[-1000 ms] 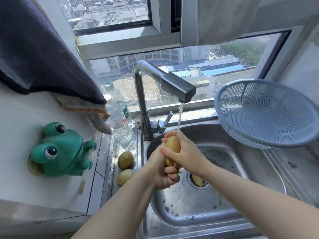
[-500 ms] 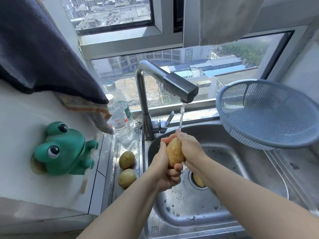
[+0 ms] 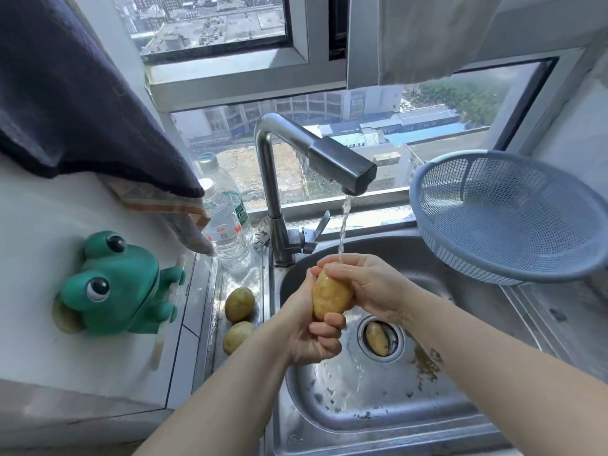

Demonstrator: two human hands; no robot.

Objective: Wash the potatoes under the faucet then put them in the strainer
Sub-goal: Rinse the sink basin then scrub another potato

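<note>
A yellow potato stands upright over the steel sink, under the water running from the faucet. My left hand grips its lower end with curled fingers. My right hand wraps round its top and right side, where the water lands. Another potato lies in the sink drain. Two more potatoes lie on the ledge left of the sink. The blue mesh strainer sits tilted at the sink's back right, with nothing in it.
Two plastic water bottles stand left of the faucet. A green frog holder sticks to the white wall on the left, under a hanging dark cloth. A window lies behind the sink.
My right hand has slid from covering the potato's front round to its top and right side, and more of the potato shows. The potato stays under the stream.
</note>
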